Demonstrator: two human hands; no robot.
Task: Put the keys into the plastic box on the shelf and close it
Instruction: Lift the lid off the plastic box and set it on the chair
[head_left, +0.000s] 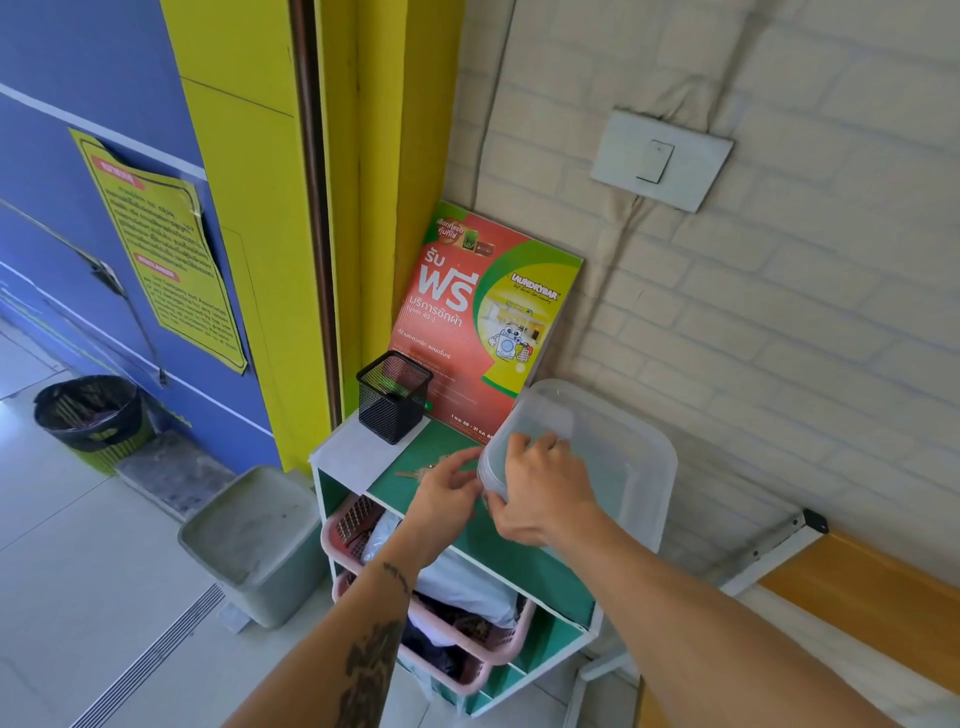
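A translucent plastic box (618, 457) with its lid on stands on the green top of a small shelf unit (410, 457), against the brick wall. My right hand (540, 488) grips the box's near left corner at the lid edge. My left hand (449, 493) touches the same corner from the left, fingers curled at the rim. A bunch of keys (421, 472) lies flat on the shelf top just left of my left hand, apart from the box.
A black mesh pen holder (393, 395) stands at the shelf's back left, a red and green poster (483, 322) leans behind. Pink baskets (467, 623) fill the shelf below. A grey bin (254, 540) and a black bin (91, 415) stand on the floor at left.
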